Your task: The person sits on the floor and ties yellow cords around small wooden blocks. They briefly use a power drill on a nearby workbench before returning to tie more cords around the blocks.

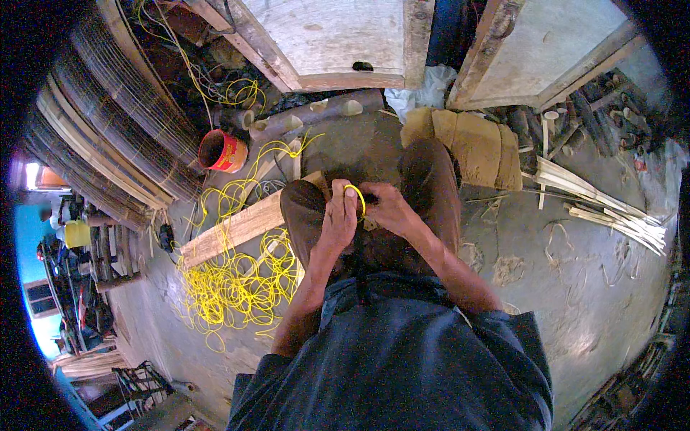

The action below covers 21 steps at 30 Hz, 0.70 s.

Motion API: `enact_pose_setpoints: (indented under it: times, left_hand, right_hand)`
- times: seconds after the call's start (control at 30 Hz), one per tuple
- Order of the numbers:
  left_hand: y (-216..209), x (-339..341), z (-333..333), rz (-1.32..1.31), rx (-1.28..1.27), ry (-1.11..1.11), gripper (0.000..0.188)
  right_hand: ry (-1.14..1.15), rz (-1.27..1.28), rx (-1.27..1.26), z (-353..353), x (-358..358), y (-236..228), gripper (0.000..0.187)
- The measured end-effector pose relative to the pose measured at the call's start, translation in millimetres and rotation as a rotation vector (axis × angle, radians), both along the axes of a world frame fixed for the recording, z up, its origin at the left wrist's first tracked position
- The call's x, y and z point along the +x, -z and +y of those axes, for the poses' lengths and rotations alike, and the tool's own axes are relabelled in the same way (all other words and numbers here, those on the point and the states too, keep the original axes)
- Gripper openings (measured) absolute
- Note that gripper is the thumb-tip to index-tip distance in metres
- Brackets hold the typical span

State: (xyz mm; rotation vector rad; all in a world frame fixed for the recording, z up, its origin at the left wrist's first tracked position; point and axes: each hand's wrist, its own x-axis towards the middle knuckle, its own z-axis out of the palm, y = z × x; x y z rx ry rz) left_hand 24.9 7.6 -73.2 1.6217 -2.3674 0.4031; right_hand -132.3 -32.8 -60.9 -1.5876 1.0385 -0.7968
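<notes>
Between my knees, a short bent piece of yellow cord (361, 197) arcs across the gap between my two hands. My left hand (339, 215) is closed, pinching the cord at its fingertips. My right hand (392, 207) is beside it, fingers curled in toward the cord; what they grip is hidden in the shadow between the hands. To the left, a tangled heap of yellow cord (230, 291) lies on the floor, with loose loops trailing over a wooden plank (233, 230) that reaches to my left knee.
A red bucket (223, 151) stands at the far left, near rolled slatted mats (108, 108). Beyond my right knee lies a folded brown cardboard piece (471, 147). Pale split strips (604, 201) rest on the floor at right. Framed panels (327, 36) lean at the back.
</notes>
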Motion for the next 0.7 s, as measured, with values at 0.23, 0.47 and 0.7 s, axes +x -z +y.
enact_pose_setpoints:
  times: [0.23,0.47,0.7]
  left_hand:
    - [-8.6,-9.8,-0.9,0.244,-0.139,-0.011,0.028]
    - [-37.9,-32.1,1.1,0.729,0.135,-0.218,0.013]
    - [-62.2,-16.6,-6.6,1.306,0.566,-0.205,0.026]
  right_hand:
    - [0.038,0.489,-0.453,2.3,-0.7,-25.3,0.04]
    - [0.043,0.395,-0.458,-3.1,1.8,-23.4,0.024]
    - [-0.087,0.111,-0.152,-14.7,-21.0,-29.3,0.016]
